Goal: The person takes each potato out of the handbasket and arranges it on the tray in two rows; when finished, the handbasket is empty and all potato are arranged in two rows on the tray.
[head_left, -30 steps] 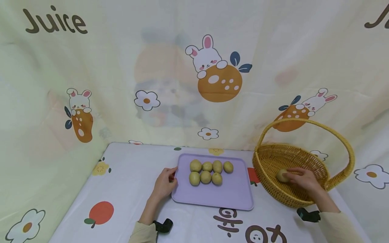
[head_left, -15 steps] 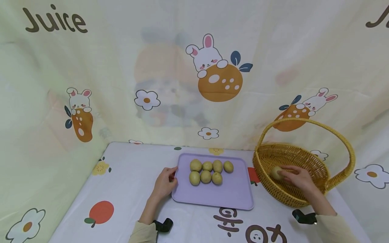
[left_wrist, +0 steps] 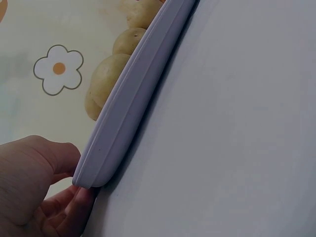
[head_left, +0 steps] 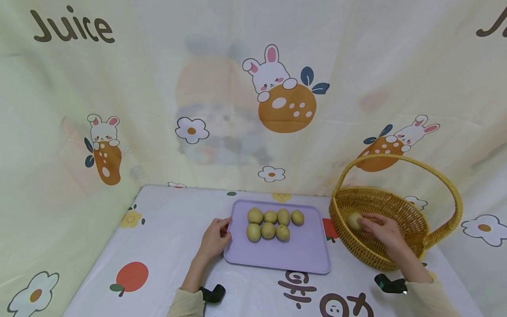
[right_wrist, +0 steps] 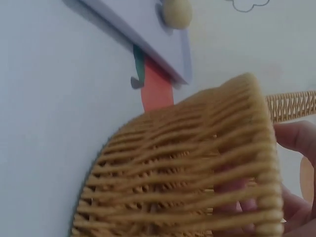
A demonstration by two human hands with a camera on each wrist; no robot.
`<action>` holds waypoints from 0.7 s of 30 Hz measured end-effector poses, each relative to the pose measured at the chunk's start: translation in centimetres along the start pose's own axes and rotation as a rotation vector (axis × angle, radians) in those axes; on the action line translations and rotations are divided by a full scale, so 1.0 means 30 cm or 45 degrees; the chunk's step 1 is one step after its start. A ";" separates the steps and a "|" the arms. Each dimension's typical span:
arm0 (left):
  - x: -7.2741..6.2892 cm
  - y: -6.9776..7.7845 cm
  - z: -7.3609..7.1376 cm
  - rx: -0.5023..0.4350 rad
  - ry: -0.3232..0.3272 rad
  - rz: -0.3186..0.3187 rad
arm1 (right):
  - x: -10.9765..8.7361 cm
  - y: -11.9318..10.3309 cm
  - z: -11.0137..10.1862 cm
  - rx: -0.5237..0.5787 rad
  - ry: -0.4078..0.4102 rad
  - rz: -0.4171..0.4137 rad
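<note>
A lavender tray (head_left: 277,259) lies on the table with several small potatoes (head_left: 268,230) on it in two rows. My left hand (head_left: 215,238) holds the tray's left edge. In the left wrist view its thumb (left_wrist: 65,154) is above the rim and its fingers are below. At the right, my right hand (head_left: 384,232) reaches into a wicker basket (head_left: 412,215) and pinches one potato (head_left: 354,221) near the basket's left inner wall. The basket wall (right_wrist: 197,163) covers that potato and part of the hand in the right wrist view.
The basket's tall arched handle (head_left: 400,157) stands over the right forearm. A patterned cloth covers the table (head_left: 178,211), and a printed curtain (head_left: 222,167) hangs behind it. Little space separates the tray's right edge from the basket.
My right hand has moved left inside the basket with the potato in its fingers. The left hand, the tray and the potatoes on it have not moved.
</note>
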State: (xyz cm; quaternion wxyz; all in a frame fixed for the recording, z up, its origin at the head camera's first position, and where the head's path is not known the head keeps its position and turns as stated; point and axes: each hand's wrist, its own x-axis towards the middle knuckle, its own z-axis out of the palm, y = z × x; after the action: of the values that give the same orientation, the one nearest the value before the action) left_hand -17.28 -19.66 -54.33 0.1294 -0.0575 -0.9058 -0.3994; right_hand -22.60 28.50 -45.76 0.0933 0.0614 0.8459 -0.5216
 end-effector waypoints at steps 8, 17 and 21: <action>-0.001 0.000 0.001 -0.002 -0.010 -0.016 | -0.003 -0.002 0.026 0.160 0.043 0.017; -0.001 0.000 0.002 -0.007 -0.007 -0.037 | 0.001 -0.034 0.032 0.315 0.066 0.049; -0.001 -0.002 0.000 -0.009 -0.001 -0.030 | -0.001 -0.044 0.029 0.389 0.050 0.068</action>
State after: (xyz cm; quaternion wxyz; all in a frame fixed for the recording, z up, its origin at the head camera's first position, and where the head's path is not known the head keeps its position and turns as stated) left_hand -17.27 -19.70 -54.39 0.1239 -0.0474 -0.9051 -0.4039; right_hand -22.76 27.13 -45.00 0.0801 0.1075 0.7565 -0.6401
